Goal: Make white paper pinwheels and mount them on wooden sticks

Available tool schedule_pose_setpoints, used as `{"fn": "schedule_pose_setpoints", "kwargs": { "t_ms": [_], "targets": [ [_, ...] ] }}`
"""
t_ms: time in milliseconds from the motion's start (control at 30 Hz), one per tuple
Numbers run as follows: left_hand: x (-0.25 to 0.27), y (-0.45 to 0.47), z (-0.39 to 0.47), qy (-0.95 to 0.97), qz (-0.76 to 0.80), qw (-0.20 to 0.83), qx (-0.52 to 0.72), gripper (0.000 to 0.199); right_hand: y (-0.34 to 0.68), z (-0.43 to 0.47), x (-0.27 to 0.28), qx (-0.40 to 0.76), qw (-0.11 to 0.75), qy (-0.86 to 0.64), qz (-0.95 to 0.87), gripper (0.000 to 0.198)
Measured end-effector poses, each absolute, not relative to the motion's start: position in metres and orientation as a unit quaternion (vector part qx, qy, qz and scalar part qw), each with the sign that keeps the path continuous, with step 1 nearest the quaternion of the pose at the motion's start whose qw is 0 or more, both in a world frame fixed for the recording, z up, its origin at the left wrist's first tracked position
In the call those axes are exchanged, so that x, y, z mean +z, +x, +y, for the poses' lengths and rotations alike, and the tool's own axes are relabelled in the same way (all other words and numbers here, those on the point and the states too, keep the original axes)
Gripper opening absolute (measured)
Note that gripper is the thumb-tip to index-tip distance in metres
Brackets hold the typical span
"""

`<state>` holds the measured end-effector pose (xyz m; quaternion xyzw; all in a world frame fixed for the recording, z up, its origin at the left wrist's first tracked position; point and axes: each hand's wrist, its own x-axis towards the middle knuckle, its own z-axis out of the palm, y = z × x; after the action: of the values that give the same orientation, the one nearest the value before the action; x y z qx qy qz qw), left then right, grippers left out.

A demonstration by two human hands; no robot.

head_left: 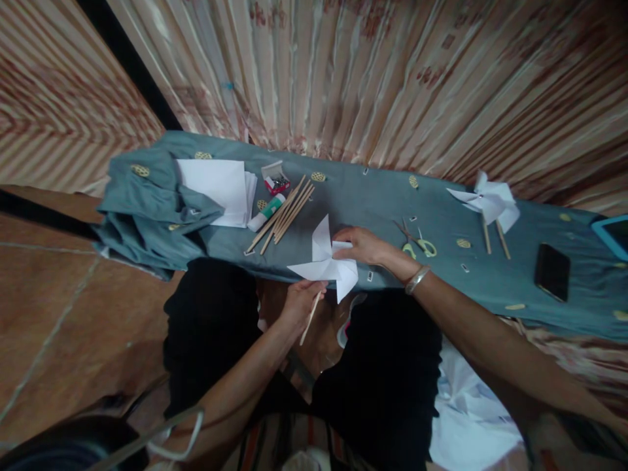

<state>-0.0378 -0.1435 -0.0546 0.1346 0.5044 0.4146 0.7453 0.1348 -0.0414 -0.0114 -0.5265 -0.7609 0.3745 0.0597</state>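
Observation:
A white paper pinwheel point(324, 261) lies at the near edge of a table covered in grey-blue cloth point(363, 203). My left hand point(300, 302) grips a thin wooden stick point(311, 318) just under the pinwheel. My right hand point(362, 246) rests on the pinwheel's right side and presses its centre with the fingers. A metal bangle sits on my right wrist.
Behind lie a bundle of wooden sticks point(287, 210), a glue tube point(265, 212), a small box of pins point(275, 178) and a stack of white paper point(216, 190). Scissors point(416, 240), finished pinwheels point(489, 203) and a black phone point(552, 271) lie to the right.

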Motion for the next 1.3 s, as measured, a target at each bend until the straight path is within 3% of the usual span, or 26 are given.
{"fn": "schedule_pose_setpoints", "kwargs": {
  "t_ms": [367, 633, 1300],
  "targets": [
    [-0.065, -0.033, -0.141, 0.094, 0.501, 0.771, 0.382, 0.03, 0.126, -0.029, 0.009, 0.308, -0.13, -0.495, -0.802, 0.014],
    [-0.073, -0.036, -0.136, 0.099, 0.508, 0.776, 0.359, 0.03, 0.12, -0.017, 0.014, 0.284, -0.22, -0.474, -0.804, 0.026],
    [-0.073, -0.036, -0.133, 0.108, 0.502, 0.779, 0.36, 0.025, 0.126, -0.012, 0.006, 0.357, -0.189, -0.453, -0.795, 0.025]
  ]
}}
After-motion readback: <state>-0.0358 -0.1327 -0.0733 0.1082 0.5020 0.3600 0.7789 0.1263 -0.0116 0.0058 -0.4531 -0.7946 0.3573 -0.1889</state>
